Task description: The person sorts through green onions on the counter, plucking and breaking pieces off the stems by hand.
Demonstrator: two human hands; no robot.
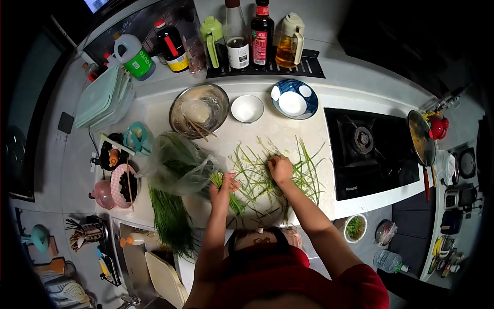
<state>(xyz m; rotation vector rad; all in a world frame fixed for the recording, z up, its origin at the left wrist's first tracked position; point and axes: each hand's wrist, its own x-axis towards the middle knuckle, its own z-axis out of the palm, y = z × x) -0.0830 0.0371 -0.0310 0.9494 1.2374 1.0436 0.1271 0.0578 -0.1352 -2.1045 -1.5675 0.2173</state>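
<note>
In the head view my left hand [224, 188] is closed around a small bunch of chives [216, 179], just right of a clear plastic bag [172, 167] with greens inside. My right hand [280, 168] has its fingers pressed together above loose chive stems and trimmings [307, 172] strewn across the pale counter [206, 219]. What those fingers pinch, if anything, is too small to make out. A thick bundle of long chives [171, 219] lies at the counter's front left, below the bag.
Behind my hands stand a metal bowl [219, 100] with dough and chopsticks, a white bowl [247, 108] and a blue patterned bowl [313, 105]. Bottles [261, 41] line the back rack. A gas stove [381, 175] is at right, a pink bowl [119, 198] at left.
</note>
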